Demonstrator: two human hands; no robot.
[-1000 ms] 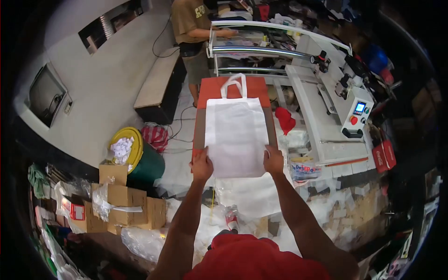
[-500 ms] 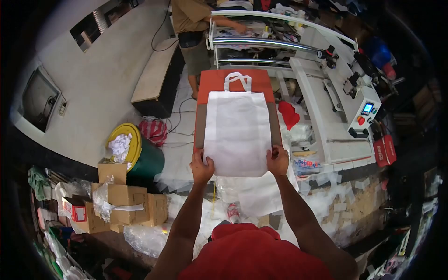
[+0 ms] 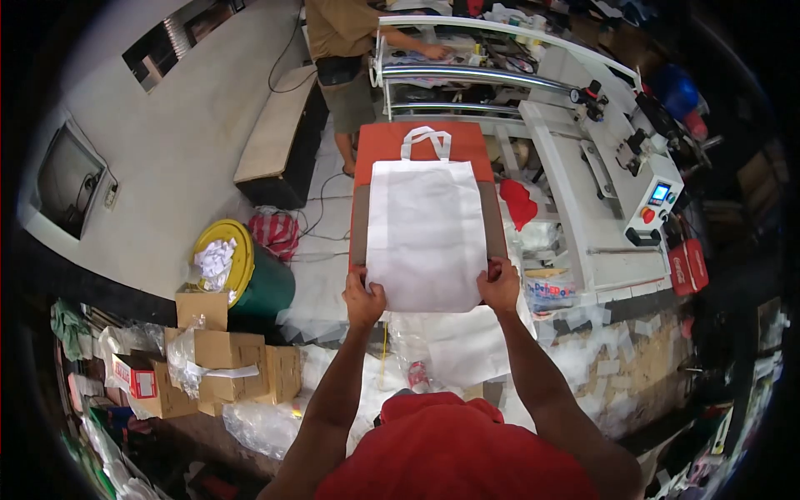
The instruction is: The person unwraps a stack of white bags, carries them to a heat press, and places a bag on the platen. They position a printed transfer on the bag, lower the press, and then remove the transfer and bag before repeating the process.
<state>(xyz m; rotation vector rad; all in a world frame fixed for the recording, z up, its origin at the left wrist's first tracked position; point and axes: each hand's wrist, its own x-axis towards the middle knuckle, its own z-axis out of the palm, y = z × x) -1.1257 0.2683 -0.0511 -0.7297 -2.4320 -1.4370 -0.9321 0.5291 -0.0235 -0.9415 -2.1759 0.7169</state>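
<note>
matt white cloth bag [image 3: 427, 233] (smooth) on a matt orange platen [image 3: 421, 142]; glossy metal rail [image 3: 475, 77].

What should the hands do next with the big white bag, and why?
Probably a gentle tug toward the body to pull it flat. The left hand and right hand each pinch a bottom corner of the white bag, which lies on the orange board with its handles at the far end and its bottom edge past the near end.
</note>
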